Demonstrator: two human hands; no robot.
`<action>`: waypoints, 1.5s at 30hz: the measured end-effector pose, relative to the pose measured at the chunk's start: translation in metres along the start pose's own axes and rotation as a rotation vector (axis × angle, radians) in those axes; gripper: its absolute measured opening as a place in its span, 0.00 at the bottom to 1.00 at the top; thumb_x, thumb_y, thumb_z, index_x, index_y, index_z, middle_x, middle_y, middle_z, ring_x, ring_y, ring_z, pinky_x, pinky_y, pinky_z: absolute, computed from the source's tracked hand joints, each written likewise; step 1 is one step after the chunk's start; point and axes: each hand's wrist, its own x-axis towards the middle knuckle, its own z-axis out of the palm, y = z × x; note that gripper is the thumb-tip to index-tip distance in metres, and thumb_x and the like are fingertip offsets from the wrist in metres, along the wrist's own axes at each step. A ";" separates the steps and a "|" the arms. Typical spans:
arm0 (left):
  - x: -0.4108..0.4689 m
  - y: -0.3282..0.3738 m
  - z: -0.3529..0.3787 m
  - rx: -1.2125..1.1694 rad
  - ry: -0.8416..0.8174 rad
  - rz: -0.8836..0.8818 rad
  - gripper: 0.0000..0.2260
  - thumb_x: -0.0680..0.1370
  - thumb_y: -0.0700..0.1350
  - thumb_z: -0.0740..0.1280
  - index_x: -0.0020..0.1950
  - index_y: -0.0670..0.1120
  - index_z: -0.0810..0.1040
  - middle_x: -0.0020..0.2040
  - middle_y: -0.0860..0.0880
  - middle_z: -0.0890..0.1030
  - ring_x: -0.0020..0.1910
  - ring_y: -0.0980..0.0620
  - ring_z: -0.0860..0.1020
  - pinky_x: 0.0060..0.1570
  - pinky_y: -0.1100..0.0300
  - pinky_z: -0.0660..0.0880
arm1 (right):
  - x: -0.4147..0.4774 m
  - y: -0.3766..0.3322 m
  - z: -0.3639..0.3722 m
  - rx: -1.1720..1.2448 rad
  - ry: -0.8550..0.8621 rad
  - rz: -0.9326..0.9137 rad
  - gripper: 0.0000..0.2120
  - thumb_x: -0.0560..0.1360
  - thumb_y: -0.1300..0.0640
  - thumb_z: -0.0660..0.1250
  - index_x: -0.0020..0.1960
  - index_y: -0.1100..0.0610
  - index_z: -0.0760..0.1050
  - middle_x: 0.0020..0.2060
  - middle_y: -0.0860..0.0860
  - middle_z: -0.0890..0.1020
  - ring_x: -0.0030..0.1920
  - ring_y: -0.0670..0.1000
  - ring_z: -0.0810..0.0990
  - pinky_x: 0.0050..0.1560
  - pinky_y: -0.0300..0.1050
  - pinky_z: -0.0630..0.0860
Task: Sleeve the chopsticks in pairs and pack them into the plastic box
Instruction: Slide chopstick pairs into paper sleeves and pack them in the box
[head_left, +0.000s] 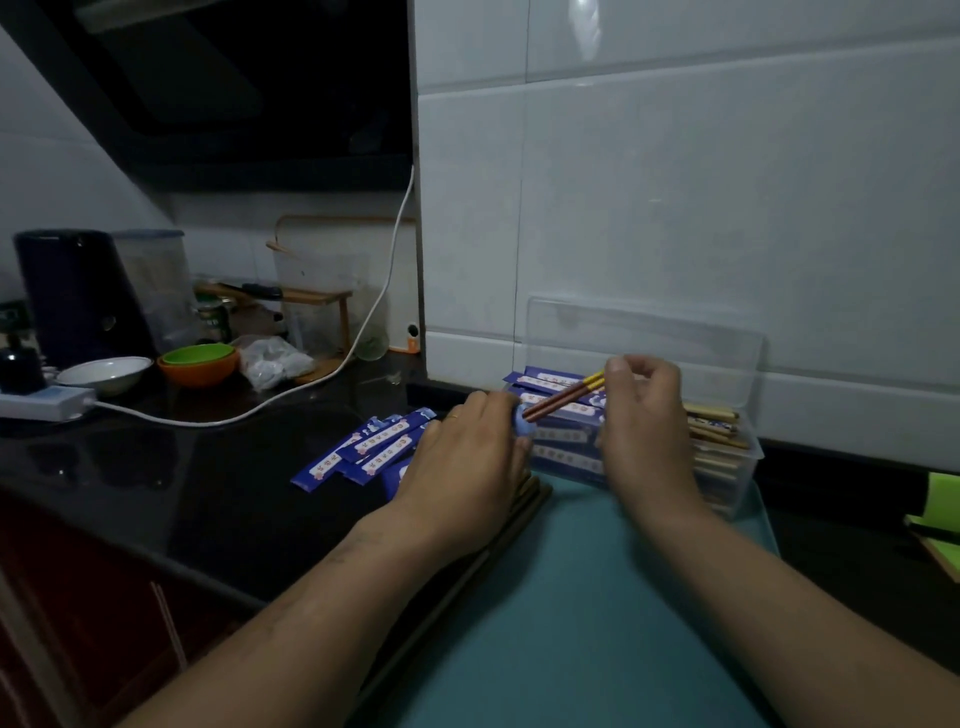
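My right hand (641, 415) pinches a pair of brown chopsticks (563, 397) by their yellow ends. Their tips enter the mouth of a blue sleeve (522, 421) that my left hand (467, 457) grips; most of that sleeve is hidden under the hand. Behind both hands stands the clear plastic box (748, 447), lid up against the wall, holding sleeved pairs (561, 431) on its left and bare chopsticks (711, 421) on its right. Several empty blue sleeves (363, 447) lie on the dark counter to the left.
A teal mat (571, 597) covers the counter before me, with loose chopsticks (519, 514) at its left edge. Bowls (197, 364), a dark jug (78, 296), a power strip (41, 402) and its white cable (311, 384) sit far left. A white tiled wall (675, 208) rises behind the box.
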 end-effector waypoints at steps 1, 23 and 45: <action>0.003 -0.001 -0.002 -0.027 0.002 -0.024 0.13 0.86 0.55 0.58 0.69 0.54 0.68 0.63 0.51 0.76 0.60 0.48 0.75 0.59 0.45 0.71 | 0.000 -0.004 -0.003 -0.014 0.053 -0.035 0.10 0.85 0.48 0.61 0.60 0.53 0.69 0.41 0.44 0.78 0.39 0.37 0.78 0.43 0.36 0.72; 0.088 0.018 0.042 0.285 -0.209 0.096 0.23 0.87 0.57 0.49 0.81 0.54 0.63 0.78 0.47 0.70 0.77 0.45 0.67 0.76 0.41 0.60 | 0.017 0.024 -0.019 -1.036 0.020 -0.313 0.22 0.77 0.46 0.51 0.56 0.49 0.82 0.51 0.49 0.85 0.55 0.55 0.79 0.56 0.54 0.66; 0.015 -0.066 -0.011 0.252 -0.139 -0.381 0.16 0.81 0.55 0.66 0.65 0.49 0.75 0.65 0.44 0.73 0.65 0.40 0.74 0.63 0.44 0.74 | -0.014 0.015 -0.010 -0.669 -0.543 -0.638 0.11 0.80 0.45 0.59 0.50 0.48 0.77 0.41 0.45 0.84 0.40 0.52 0.82 0.40 0.51 0.77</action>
